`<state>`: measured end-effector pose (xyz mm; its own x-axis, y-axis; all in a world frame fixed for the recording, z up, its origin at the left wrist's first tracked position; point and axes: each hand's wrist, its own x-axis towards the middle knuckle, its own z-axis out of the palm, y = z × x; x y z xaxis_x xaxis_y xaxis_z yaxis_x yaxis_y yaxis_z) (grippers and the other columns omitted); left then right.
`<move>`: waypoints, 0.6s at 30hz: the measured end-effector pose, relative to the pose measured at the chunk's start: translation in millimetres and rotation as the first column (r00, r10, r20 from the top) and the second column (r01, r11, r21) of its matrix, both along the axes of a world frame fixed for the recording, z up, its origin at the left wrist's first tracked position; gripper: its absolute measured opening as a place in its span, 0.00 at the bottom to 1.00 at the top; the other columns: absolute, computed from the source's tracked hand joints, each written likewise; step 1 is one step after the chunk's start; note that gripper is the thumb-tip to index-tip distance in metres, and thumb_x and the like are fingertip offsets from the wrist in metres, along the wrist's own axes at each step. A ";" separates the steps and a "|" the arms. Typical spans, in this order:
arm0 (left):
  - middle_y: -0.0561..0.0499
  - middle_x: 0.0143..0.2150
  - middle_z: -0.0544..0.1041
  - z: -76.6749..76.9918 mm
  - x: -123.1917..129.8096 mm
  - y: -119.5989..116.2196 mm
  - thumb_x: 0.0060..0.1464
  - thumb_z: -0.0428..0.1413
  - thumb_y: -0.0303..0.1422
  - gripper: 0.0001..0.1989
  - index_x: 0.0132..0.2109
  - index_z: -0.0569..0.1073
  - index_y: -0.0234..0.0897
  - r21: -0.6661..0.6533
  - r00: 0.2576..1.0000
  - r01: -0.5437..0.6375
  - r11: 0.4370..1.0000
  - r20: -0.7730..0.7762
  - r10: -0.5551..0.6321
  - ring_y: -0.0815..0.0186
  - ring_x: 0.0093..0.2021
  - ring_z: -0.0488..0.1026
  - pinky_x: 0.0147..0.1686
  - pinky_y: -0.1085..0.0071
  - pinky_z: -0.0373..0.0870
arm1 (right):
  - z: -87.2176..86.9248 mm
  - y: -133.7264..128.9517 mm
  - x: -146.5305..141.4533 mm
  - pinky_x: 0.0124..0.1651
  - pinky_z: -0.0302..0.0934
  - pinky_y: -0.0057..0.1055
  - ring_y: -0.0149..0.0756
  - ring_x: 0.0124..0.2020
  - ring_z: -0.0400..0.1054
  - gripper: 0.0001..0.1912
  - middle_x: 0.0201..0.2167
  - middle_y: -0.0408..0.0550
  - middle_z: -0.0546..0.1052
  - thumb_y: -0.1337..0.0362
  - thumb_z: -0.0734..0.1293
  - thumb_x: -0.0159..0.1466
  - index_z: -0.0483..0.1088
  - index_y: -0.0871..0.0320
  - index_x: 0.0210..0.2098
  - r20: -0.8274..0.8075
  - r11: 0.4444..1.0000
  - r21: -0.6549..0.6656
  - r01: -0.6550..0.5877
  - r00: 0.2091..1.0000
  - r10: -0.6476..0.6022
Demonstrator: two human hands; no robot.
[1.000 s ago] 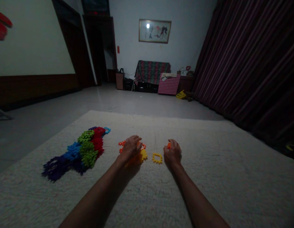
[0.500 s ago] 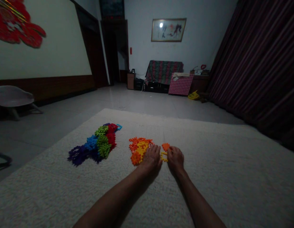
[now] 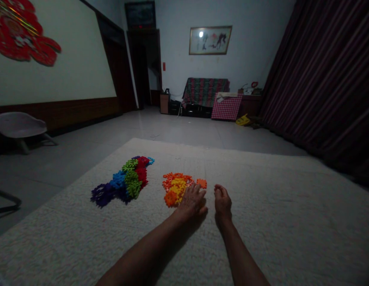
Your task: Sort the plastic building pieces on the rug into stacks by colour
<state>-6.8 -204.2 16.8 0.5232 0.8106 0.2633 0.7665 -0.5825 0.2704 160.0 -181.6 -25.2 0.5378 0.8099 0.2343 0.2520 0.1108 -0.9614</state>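
Observation:
My left hand (image 3: 193, 200) rests beside a pile of orange and yellow toy pieces (image 3: 177, 186), its fingers spread at the right edge of the pile. A flat orange square piece (image 3: 201, 183) lies on the mat just beyond its fingertips. Across a small gap on the right, my right hand (image 3: 222, 200) is above the mat with its fingers curled together; whether something small is inside them is hidden. Further left lies a larger pile of purple, blue, green and red pieces (image 3: 125, 180).
Everything lies on a pale textured mat (image 3: 280, 206). A small pale chair (image 3: 20, 126) stands at the left on the tiled floor. A dark curtain (image 3: 321, 79) hangs at the right, and a covered seat (image 3: 205, 91) stands against the far wall.
The orange square has moved left, away from my right hand. The yellow piece between my hands no longer shows. My left hand's fingers have spread, and the gap between the hands is wider.

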 end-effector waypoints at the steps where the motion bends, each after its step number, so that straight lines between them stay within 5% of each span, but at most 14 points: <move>1: 0.41 0.67 0.61 -0.7 1.5 -0.8 0.57 0.55 0.41 0.24 0.59 0.66 0.40 0.005 1.000 0.004 1.000 -0.019 -0.004 0.48 0.69 0.53 0.65 0.48 0.55 | -1.2 -0.9 1.1 0.50 0.64 0.38 0.42 0.46 0.72 0.25 0.45 0.54 0.78 0.50 0.58 0.59 0.73 0.58 0.46 -0.010 1.000 -0.011 -0.010 1.000 0.010; 4: 0.42 0.60 0.68 -3.5 1.0 5.1 0.62 0.49 0.40 0.15 0.51 0.71 0.39 0.031 0.996 -0.014 0.999 -0.090 0.016 0.51 0.65 0.58 0.62 0.50 0.58 | -1.4 -2.5 -3.2 0.48 0.65 0.37 0.41 0.44 0.72 0.24 0.44 0.53 0.79 0.50 0.57 0.59 0.74 0.58 0.44 0.017 1.000 -0.014 -0.028 0.999 0.028; 10: 0.42 0.60 0.69 -0.1 -23.1 44.7 0.63 0.47 0.35 0.14 0.48 0.74 0.36 0.127 0.947 -0.107 0.986 -0.289 0.140 0.50 0.65 0.58 0.63 0.51 0.55 | 4.9 -6.8 -11.1 0.48 0.64 0.38 0.43 0.43 0.71 0.23 0.43 0.54 0.79 0.51 0.59 0.59 0.75 0.58 0.43 0.090 0.998 -0.035 -0.053 0.994 0.056; 18: 0.40 0.61 0.69 11.4 -119.9 95.1 0.58 0.46 0.25 0.16 0.48 0.75 0.35 0.180 0.866 -0.288 0.941 -0.371 0.336 0.48 0.67 0.55 0.64 0.45 0.49 | 10.9 -9.8 -11.9 0.48 0.63 0.38 0.44 0.43 0.71 0.24 0.42 0.56 0.79 0.51 0.58 0.59 0.75 0.59 0.43 0.123 0.997 -0.040 -0.065 0.990 0.069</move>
<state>-126.7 -109.1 28.2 0.3273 0.9253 0.1916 0.9420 -0.3037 -0.1426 148.1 -191.4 -14.3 0.4504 0.8522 0.2663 0.3628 0.0979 -0.9267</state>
